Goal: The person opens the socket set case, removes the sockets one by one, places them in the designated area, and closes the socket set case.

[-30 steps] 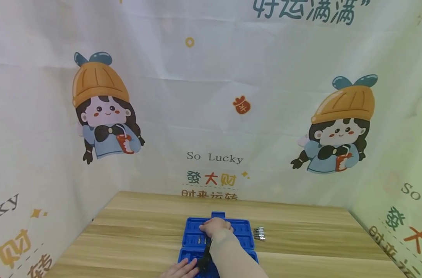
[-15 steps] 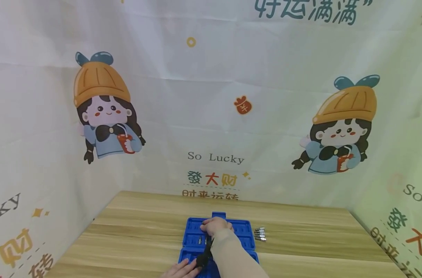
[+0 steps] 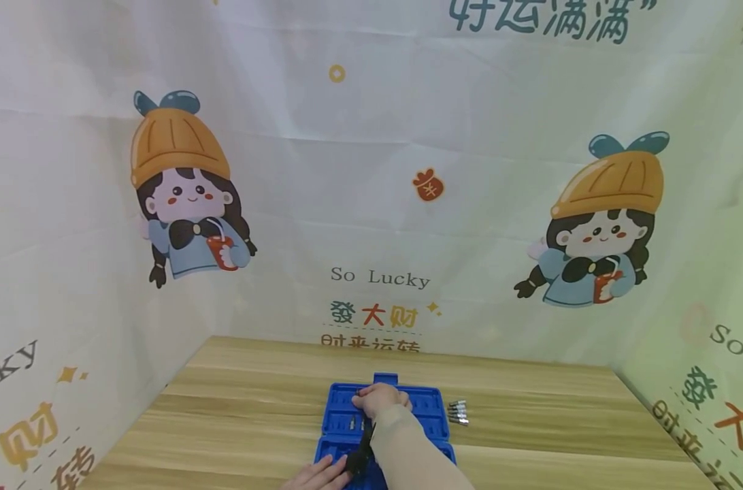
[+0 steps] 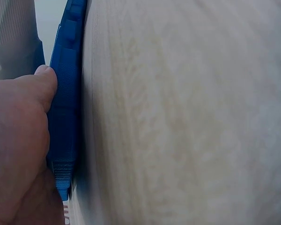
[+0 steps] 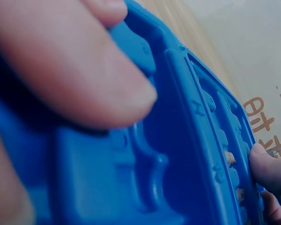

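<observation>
A blue plastic case (image 3: 431, 401) lies unfolded on the table, with moulded slots in both halves. My right hand (image 3: 380, 399) reaches over its far half, fingers curled. In the right wrist view the right hand (image 5: 274, 171) pinches a small shiny metal piece (image 5: 275, 151) at the lid's edge; its kind is mostly hidden. Metal pieces (image 3: 352, 422) sit in slots beside that hand. My left hand (image 3: 318, 474) rests on the near half's left edge with fingers extended. In the left wrist view it touches the case side (image 4: 65, 108).
Several silver socket-like pieces (image 3: 458, 412) lie in a row right of the case. A black wrist camera and strap (image 3: 359, 457) hang over the near half. The wooden table (image 3: 224, 408) meets a printed cloth backdrop (image 3: 273, 204) at the back and sides.
The view shifts very slightly at first. The right hand stays over the far half and the left hand stays at the case edge; the black wrist camera shifts a little.
</observation>
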### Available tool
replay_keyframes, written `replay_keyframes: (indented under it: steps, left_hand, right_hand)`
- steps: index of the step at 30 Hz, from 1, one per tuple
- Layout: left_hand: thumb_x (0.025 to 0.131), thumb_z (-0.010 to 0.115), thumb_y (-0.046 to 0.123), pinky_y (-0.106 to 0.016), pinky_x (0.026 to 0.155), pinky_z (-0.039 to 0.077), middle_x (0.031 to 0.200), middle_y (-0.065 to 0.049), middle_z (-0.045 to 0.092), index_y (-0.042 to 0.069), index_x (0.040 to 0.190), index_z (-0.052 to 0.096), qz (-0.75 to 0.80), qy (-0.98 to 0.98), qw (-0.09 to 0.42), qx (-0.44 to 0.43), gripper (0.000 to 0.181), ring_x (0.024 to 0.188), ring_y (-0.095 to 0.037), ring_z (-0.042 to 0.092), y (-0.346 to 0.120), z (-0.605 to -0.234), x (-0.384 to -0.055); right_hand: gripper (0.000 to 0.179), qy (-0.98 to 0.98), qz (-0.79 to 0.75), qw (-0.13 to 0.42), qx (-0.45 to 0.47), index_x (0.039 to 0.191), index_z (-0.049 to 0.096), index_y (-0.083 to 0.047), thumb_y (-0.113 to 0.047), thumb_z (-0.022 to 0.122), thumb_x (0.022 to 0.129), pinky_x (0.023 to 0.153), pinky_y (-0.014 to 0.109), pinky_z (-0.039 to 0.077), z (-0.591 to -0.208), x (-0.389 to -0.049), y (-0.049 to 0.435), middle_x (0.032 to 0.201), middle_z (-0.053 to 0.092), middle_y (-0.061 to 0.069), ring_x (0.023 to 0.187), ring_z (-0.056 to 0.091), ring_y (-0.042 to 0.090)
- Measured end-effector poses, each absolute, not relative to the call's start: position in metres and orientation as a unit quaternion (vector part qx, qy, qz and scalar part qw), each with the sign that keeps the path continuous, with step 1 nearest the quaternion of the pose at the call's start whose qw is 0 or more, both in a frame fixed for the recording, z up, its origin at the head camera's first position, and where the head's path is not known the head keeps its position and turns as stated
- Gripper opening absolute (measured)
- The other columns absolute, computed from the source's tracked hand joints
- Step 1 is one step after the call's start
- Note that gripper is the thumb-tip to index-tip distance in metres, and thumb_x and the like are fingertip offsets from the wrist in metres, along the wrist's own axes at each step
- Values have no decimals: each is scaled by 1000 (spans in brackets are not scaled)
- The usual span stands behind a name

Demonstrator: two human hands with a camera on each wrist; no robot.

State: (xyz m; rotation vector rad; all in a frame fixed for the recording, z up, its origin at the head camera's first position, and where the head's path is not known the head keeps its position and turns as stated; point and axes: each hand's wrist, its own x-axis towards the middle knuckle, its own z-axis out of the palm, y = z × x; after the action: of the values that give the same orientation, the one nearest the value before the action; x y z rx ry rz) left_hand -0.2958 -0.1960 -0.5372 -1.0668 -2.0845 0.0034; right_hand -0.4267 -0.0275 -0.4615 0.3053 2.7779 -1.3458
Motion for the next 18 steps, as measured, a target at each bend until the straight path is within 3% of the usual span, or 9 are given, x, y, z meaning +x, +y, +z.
replay_keyframes:
  steps: [3,6,8,9,11,14,18]
  left_hand:
    - [92,60,47,-30,93,48,148,4,42,17,130,61,3,-823,394,-410,48,121,-17,56,-195,-538,-295]
    - [95,54,48,-23,109,28,142,3,50,17,126,64,6,-816,411,-405,44,118,-16,58,-193,-538,-297]
    - [98,49,48,-21,113,16,136,1,57,17,123,66,7,-809,424,-407,44,117,-16,59,-192,-538,-298]
    - [99,47,48,-21,113,18,133,0,59,16,122,67,7,-805,428,-410,44,116,-17,60,-191,-538,-298]
    - [99,45,49,-25,106,34,130,0,61,16,123,66,4,-809,423,-407,46,116,-17,60,-190,-537,-298]
    - [96,51,51,-33,87,52,131,2,61,18,127,64,-11,-835,386,-391,47,117,-17,59,-188,-536,-294]
    - [92,58,51,-38,79,55,132,2,60,19,130,62,-28,-859,344,-378,50,117,-18,59,-187,-532,-291]
  right_hand:
    - [8,875,-473,13,98,80,72,-21,-27,78,81,101,64,24,-462,-424,-27,123,47,26,125,30,49]
    - [7,856,-510,6,84,84,72,-19,-24,77,83,101,64,23,-460,-421,-23,125,46,26,126,27,50]
    - [7,851,-520,4,70,86,72,-18,-23,77,83,102,65,22,-458,-418,-21,124,47,25,126,27,50]
    - [7,851,-522,5,65,87,73,-18,-22,77,83,102,65,21,-457,-417,-20,124,47,25,127,26,51]
    - [9,850,-523,6,53,88,73,-16,-22,78,82,102,64,23,-457,-417,-18,122,48,25,126,27,51]
    - [13,853,-520,12,30,91,75,-13,-21,78,81,99,60,31,-457,-419,-14,120,50,25,123,30,49]
    - [20,840,-542,26,-13,100,75,-7,-17,77,82,94,56,40,-452,-421,-4,122,54,24,120,37,48]
